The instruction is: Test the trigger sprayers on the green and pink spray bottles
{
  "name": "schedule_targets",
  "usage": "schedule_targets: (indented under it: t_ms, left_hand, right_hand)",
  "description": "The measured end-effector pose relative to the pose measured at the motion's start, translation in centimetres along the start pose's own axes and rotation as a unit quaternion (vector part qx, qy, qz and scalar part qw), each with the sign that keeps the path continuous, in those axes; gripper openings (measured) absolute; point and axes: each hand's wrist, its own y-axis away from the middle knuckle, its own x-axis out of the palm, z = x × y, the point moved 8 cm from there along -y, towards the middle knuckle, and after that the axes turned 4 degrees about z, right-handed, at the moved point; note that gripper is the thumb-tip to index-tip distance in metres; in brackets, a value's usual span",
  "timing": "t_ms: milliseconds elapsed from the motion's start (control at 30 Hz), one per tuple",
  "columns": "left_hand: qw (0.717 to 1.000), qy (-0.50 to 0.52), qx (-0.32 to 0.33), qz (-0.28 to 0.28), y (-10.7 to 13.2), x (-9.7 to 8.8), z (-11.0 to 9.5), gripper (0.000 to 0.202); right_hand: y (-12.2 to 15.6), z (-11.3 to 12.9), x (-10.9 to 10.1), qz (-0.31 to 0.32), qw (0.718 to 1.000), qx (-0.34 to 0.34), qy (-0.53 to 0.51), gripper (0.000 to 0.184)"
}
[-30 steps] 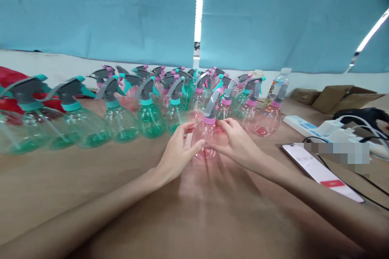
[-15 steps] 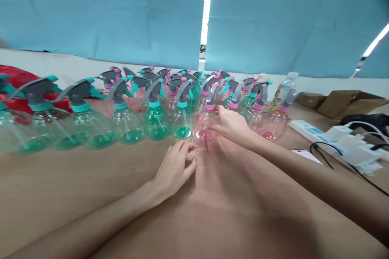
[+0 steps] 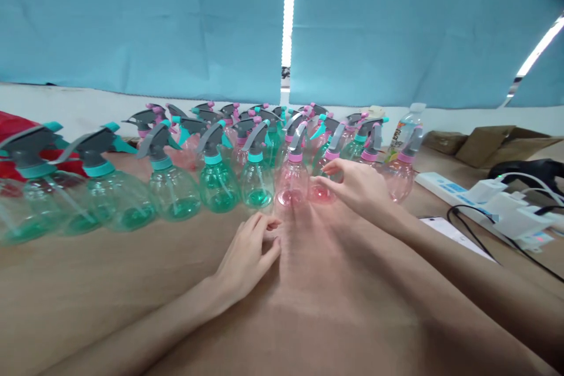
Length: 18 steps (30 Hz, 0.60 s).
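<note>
Green spray bottles (image 3: 219, 182) with turquoise collars and grey trigger heads stand upright in a front row. To their right the row continues with pink spray bottles (image 3: 291, 179) with pink collars. My right hand (image 3: 356, 185) is at a second pink spray bottle (image 3: 323, 192), its thumb and fingers apart and nothing held between them. Whether a fingertip touches that bottle I cannot tell; the hand partly hides it and the bottle behind. My left hand (image 3: 251, 252) rests on the table before the green bottles, fingers loosely bent and apart from the thumb, holding nothing.
More spray bottles with mixed collars crowd behind the front row. At the right are a labelled drink bottle (image 3: 405, 129), a white power strip (image 3: 453, 191) with chargers and cables, a phone (image 3: 453, 235) and a cardboard box (image 3: 493, 144). Red material (image 3: 15, 126) lies far left.
My right hand has moved right, away from the first pink bottle to the one beside it, and its fingers have opened. My left hand stays on the table. The view has shifted slightly.
</note>
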Motion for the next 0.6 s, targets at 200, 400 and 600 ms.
schedule_targets:
  t_ms: [200,400,600]
  left_hand:
    - [1.0,0.003,0.005,0.001,-0.6,0.3,-0.4,0.014]
    - [1.0,0.014,0.022,0.001,-1.8,1.1,-1.3,0.013]
    - [0.998,0.061,0.03,-0.003,-3.2,2.0,-2.5,0.012]
  right_hand:
    - [-1.0,-4.1,-1.4,-0.026,0.998,0.061,0.004,0.038]
    - [-3.1,-3.8,0.9,0.004,0.998,0.069,0.012,0.053]
    - [-2.8,-3.7,1.3,0.01,0.997,0.069,0.016,0.047]
